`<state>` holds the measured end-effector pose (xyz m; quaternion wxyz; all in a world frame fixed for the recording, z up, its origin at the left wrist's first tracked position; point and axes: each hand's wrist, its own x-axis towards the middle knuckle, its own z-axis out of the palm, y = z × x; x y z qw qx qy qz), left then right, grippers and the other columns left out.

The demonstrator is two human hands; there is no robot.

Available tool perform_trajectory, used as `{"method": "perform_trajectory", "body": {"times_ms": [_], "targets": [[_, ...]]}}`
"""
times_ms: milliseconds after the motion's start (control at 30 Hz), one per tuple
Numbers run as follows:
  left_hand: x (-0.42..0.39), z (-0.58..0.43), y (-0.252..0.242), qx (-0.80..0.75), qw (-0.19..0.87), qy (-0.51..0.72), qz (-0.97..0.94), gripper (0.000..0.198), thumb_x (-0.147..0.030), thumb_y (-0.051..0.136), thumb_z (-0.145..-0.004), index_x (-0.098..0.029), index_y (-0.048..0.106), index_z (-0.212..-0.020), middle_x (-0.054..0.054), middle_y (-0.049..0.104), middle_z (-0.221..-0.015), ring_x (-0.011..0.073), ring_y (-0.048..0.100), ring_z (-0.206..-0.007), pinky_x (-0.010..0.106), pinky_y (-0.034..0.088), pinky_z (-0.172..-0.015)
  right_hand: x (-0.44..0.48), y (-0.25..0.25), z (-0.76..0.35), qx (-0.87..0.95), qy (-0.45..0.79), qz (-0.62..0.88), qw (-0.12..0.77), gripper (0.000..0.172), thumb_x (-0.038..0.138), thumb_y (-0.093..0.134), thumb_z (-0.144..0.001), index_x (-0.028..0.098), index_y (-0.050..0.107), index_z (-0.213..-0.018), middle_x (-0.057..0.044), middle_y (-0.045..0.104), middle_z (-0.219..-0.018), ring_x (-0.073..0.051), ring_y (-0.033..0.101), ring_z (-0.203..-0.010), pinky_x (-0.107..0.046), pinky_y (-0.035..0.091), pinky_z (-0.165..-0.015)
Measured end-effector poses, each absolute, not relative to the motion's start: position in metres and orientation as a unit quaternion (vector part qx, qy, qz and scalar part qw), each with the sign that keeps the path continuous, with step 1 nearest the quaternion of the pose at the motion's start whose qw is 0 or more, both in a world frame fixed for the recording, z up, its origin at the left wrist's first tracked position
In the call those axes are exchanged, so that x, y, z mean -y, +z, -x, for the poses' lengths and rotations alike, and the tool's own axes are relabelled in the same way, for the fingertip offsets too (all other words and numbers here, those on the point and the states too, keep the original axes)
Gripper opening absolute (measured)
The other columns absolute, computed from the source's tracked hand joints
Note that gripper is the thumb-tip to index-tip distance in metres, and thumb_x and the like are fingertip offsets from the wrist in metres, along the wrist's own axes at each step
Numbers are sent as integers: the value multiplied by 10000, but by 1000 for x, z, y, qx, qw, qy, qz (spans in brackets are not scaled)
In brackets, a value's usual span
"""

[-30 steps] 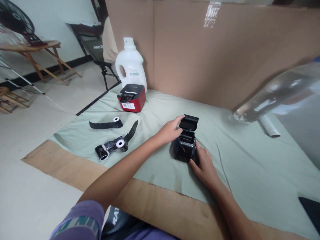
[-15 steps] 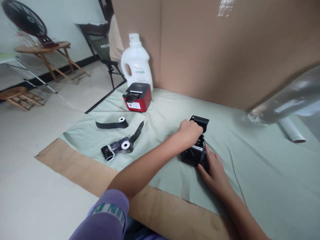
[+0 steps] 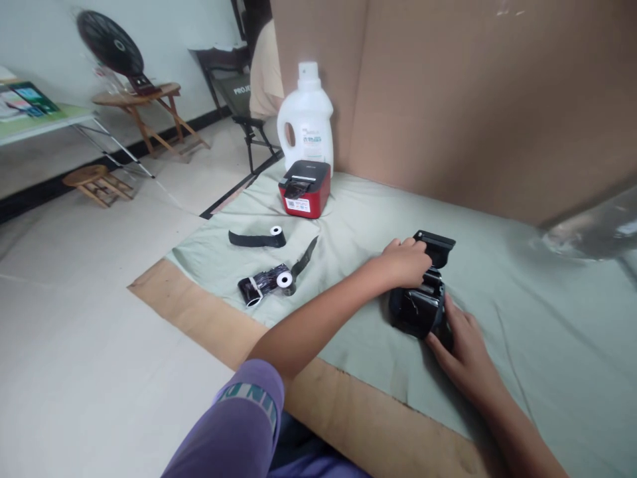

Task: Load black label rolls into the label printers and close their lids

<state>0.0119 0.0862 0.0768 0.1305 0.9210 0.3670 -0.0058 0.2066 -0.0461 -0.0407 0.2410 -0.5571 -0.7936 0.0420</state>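
Note:
A black receipt printer (image 3: 415, 312) rests on the green cloth with its lid (image 3: 436, 248) raised. From the left, my left hand (image 3: 409, 262) reaches over the opening between lid and body. Its fingers are curled; their tips, and anything in them, are hidden. My right hand (image 3: 462, 342) grips the printer's right side, thumb at the near corner. To the left lie a small roll of black paper (image 3: 259, 239) with a loose strip and a second small black roll (image 3: 284, 281), its tail sticking up. That one touches a wrapped black bundle (image 3: 263, 282).
A red and black printer (image 3: 306, 192) stands farther back, before a large white jug (image 3: 307, 119). Brown board (image 3: 472, 99) walls the table's far side. Clear plastic (image 3: 592, 226) lies at the right. Beyond the table are a fan (image 3: 112, 46), stools and a seated person (image 3: 266, 73).
My view has swung left, so everything sits farther right in the picture. Both hands stay at the black printer, and its lid is still raised.

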Motion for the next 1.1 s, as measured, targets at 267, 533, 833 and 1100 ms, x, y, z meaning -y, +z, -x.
{"method": "perform_trajectory", "body": {"times_ms": [267,533,833,1100], "targets": [[-96,17,118,-351,314,62,-880,284,-234,393,-1038,-93,603,-1166,184,707,-1204,232,670,-1048,360,504,-926,43,-37,-205,793,50,561,232,723,511,519,-986,184,323,-1600,-184,643,-1275,-361,602,-1047,-486,514,-858],[-108,117,156,-368,469,431,-677,234,-324,589,-982,-169,660,-1143,41,682,-956,128,678,-766,235,537,-686,44,-36,-206,791,43,561,239,813,483,513,-1001,219,135,-1670,-190,594,-1376,-364,599,-1104,-500,527,-900],[-83,227,139,-478,370,616,-504,258,-170,691,-819,-169,681,-1076,23,656,-945,149,660,-828,252,532,-699,43,-35,-206,784,65,568,240,813,487,514,-992,225,151,-1670,-186,604,-1353,-378,596,-1109,-523,521,-911],[-3,277,54,-607,323,593,-419,336,-354,761,-703,-193,642,-973,12,650,-883,145,602,-783,222,442,-632,42,-40,-209,780,73,568,250,819,538,502,-980,201,196,-1660,-199,601,-1361,-411,585,-1130,-563,510,-928]]}}
